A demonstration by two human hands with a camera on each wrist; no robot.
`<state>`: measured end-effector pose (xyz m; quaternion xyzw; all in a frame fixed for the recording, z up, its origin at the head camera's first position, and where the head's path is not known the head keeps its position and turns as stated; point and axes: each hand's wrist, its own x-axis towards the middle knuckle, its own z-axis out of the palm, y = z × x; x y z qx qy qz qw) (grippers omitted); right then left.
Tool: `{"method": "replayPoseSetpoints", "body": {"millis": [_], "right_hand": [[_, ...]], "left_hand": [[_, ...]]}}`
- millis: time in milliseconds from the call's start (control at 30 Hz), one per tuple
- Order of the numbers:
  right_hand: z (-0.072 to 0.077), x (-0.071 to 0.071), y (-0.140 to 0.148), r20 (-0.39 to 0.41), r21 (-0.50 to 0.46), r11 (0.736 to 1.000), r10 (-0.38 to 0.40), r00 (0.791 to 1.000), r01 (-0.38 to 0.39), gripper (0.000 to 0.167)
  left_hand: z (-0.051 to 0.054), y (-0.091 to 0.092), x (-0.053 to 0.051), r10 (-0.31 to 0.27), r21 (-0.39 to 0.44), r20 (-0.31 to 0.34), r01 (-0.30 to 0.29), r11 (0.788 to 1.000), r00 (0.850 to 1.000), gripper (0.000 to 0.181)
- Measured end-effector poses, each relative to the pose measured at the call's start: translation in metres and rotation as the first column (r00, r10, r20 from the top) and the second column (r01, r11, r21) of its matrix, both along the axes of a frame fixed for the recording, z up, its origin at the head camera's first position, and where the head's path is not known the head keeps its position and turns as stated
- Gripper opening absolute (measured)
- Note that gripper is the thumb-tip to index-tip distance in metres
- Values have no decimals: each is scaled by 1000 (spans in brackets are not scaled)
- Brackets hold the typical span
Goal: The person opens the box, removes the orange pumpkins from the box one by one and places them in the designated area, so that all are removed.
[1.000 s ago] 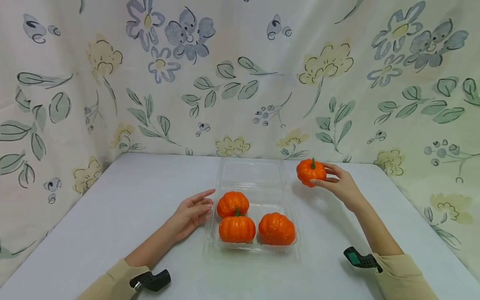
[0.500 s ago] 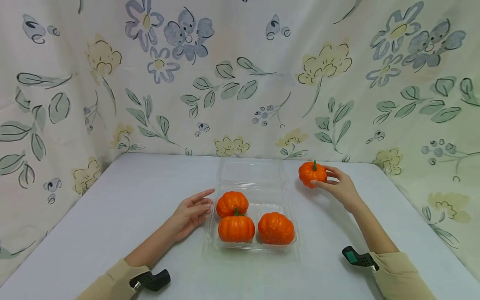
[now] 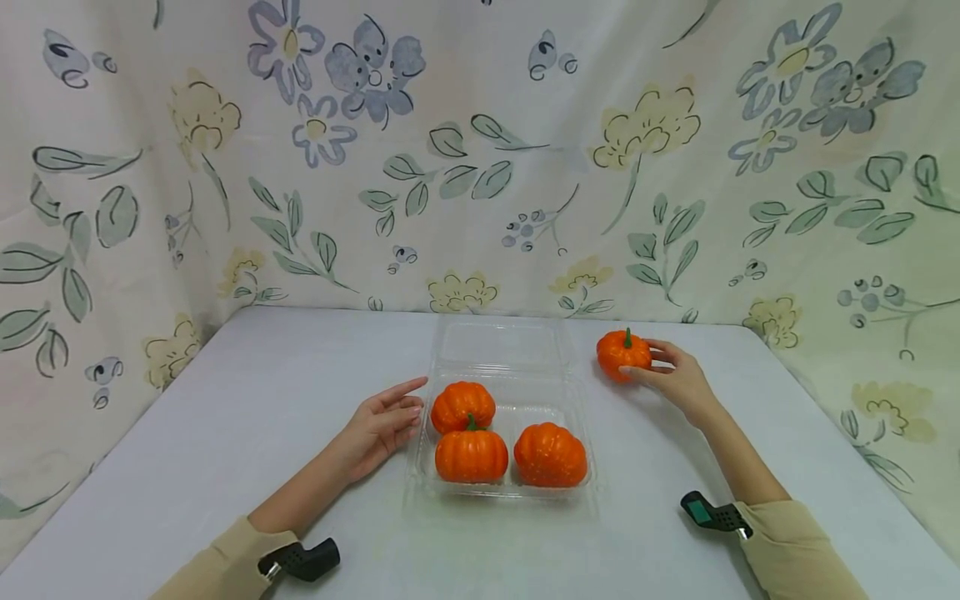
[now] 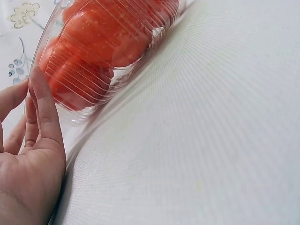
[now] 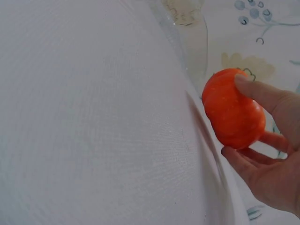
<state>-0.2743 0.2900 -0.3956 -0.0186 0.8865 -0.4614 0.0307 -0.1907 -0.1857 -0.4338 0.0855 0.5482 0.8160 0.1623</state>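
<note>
1. Held pumpkin (image 3: 617,357): orange, ribbed, green stem up, pinched in the right hand (image 3: 678,381), right of the lid (image 3: 498,343).
2. Clear plastic box (image 3: 534,414): open on the tabletop (image 3: 300,367), lid laid back.
3. Rear pumpkin (image 3: 461,406): orange, inside the box at left.
4. Front pumpkin (image 3: 471,458): orange, ribbed, just before it.
5. Right pumpkin (image 3: 551,456): orange, glossy, near right corner.

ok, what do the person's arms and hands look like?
Left hand and right hand: no gloves. Left sleeve and right sleeve: plain beige, ending short of the hands. Near the sleeve ends, left device and right device: black, each on a silvery fitting; the right one has a green panel. No cables visible.
</note>
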Motion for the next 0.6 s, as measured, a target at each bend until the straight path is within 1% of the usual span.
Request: {"method": "replayPoseSetpoints", "body": {"millis": [133,367,600], "right_hand": [[-3,-1,1,12,4,1000,2,1000,-2,84],[-3,1,1,27,25,1000,10,1000,-10,83],[-3,1,1,24,29,999,28,999,-28,81]], "left_hand": [[-1,0,0,-7,16,-5,7,1000,1000,52],[-3,0,-2,-20,29,-39,21,999,999,53],[-4,0,-2,-17,30,-35,18,999,999,53]]}}
